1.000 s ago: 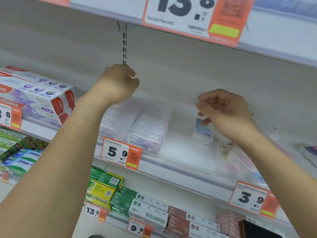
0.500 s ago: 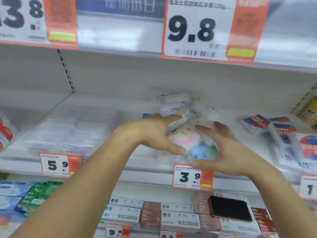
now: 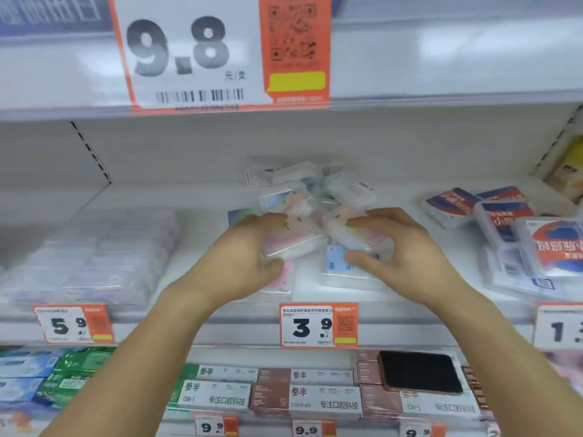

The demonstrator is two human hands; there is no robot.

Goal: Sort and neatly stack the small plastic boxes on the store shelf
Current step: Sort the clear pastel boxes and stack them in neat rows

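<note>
- Small plastic boxes (image 3: 310, 212) lie in a loose, tumbled heap at the centre of the frame, on the middle shelf (image 3: 202, 197) above the 3.9 price tag (image 3: 318, 324).
- Left hand (image 3: 243, 250), centre of frame, has its fingers and thumb curled round a pinkish clear box (image 3: 291, 242) at the near edge of the heap; it looks lifted and tilted.
- Right hand (image 3: 400, 247), just right of centre, holds another pale box (image 3: 350, 230) between fingers and thumb, with a blue-labelled box (image 3: 339, 266) just below the thumb.
- Progress, as I judge it: early. The heap is unsorted, boxes lying at all angles and overlapping; no tidy stack of them shows yet.
- Count in the heap: roughly eight to ten boxes; blur and clear plastic prevent an exact figure. Two are in hand, one each.
- Left of frame: a neat block of clear packs (image 3: 94, 257) above the 5.9 tag (image 3: 74, 323), several rows, already orderly.
- Right of frame: about five red-and-blue labelled cases (image 3: 504, 228), leaning and overlapping, also untidy.
- Lower right: one dark phone (image 3: 421, 372) rests on brown cartons (image 3: 315, 395).
- Left to do: separate the heap by kind, square the boxes, stack them.
</note>
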